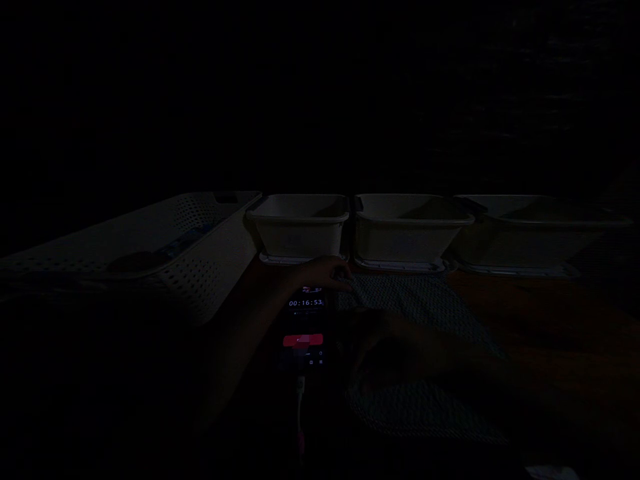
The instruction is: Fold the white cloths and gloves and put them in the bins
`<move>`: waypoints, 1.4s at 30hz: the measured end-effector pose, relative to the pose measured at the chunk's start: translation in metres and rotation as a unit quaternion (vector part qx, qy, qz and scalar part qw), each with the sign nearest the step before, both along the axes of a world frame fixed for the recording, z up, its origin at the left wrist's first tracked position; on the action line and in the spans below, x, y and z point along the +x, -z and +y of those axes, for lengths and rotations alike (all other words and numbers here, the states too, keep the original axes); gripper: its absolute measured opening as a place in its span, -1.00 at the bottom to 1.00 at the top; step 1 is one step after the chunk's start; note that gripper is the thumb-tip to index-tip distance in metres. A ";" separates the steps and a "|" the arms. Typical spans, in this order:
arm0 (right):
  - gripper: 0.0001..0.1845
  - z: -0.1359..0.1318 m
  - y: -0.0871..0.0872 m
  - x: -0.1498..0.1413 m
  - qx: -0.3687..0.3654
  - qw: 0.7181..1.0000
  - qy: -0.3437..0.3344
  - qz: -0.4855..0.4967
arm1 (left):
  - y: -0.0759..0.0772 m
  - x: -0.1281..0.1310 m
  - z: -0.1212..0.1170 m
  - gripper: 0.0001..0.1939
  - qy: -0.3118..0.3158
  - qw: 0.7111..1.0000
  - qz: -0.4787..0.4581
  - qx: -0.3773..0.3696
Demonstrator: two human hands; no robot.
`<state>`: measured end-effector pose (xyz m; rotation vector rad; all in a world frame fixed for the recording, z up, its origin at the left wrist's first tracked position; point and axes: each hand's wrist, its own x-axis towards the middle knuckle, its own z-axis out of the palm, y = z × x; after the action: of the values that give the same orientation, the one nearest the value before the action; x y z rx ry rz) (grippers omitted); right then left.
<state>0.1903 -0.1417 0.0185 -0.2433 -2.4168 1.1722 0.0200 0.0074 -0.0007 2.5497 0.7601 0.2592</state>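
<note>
The scene is very dark. A patterned, textured cloth (415,297) lies spread on the wooden table, its near part bunched or folded. My left hand (327,272) reaches across the top of a lit phone (305,323), its fingers curled in at the cloth's far left corner and seeming to pinch it. Over the middle of the cloth is my right hand (387,337), a dim shape whose fingers are lost in shadow. The phone shows a timer reading 00:16:53 and a red bar, and a white cable (300,400) runs from its lower end.
On the left stands a large perforated white basket (205,283) with dark, unclear contents. Three pale bins stand in a row at the back: a left bin (303,239), a middle bin (405,241) and a right bin (515,248). A whitish object (553,472) shows at the bottom right edge.
</note>
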 end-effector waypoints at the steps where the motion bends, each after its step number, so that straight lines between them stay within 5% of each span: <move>1: -0.79 -0.002 0.001 -0.002 -0.002 1.000 -0.017 -0.001 | -0.001 0.000 -0.001 -0.63 -0.003 1.000 0.003 0.002; 12: -0.76 -0.002 0.006 -0.004 0.026 0.995 -0.082 -0.046 | -0.001 0.000 -0.001 -0.63 0.001 1.000 -0.002 -0.003; 17: -0.76 0.004 0.007 0.003 0.054 0.996 0.064 -0.021 | -0.001 0.000 0.000 -0.64 -0.003 1.000 -0.007 -0.017; 20: -0.66 0.014 0.011 0.012 0.141 0.964 0.208 -0.090 | 0.000 -0.001 0.002 -0.73 0.010 0.998 -0.020 -0.052; 23: -0.47 0.024 0.019 0.021 0.202 0.926 0.280 -0.150 | 0.002 -0.003 0.007 -0.81 0.026 0.997 -0.041 -0.062; 33: -0.15 0.023 0.027 0.023 0.181 0.891 0.271 -0.316 | 0.004 -0.002 0.011 -0.79 0.023 0.998 -0.047 -0.022; 42: -0.11 0.023 0.031 0.024 0.194 0.882 0.280 -0.324 | 0.006 -0.003 0.013 -0.74 0.024 0.998 -0.058 -0.017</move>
<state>0.2139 -0.1183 -0.0130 -1.2731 -2.7474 0.3487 0.0174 0.0202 -0.0065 2.4941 0.6528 0.3709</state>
